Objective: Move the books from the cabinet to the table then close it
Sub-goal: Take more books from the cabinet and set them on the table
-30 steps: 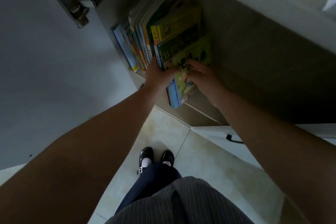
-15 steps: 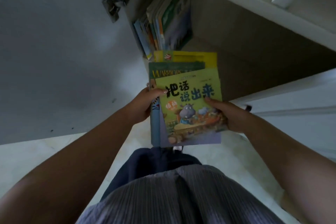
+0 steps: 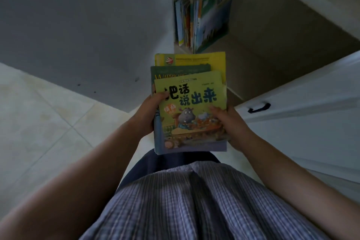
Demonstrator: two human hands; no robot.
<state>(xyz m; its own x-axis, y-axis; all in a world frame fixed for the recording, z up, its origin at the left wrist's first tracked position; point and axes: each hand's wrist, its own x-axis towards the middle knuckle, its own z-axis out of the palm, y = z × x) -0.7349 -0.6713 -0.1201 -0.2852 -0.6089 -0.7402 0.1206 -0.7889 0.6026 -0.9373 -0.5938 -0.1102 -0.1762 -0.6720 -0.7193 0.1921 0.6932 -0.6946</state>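
Partway through. Stack [image 3: 190,107] clear of the cabinet [image 3: 263,31], gripped at both edges: left hand [image 3: 150,112] and right hand [image 3: 231,125], fingers closed around it. More books [image 3: 202,17] upright on the shelf. Door [image 3: 87,25] wide open. Counter out of view; carrying and closing left.

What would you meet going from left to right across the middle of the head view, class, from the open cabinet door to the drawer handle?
Cabinet door → left hand → stack of books → right hand → black drawer handle.
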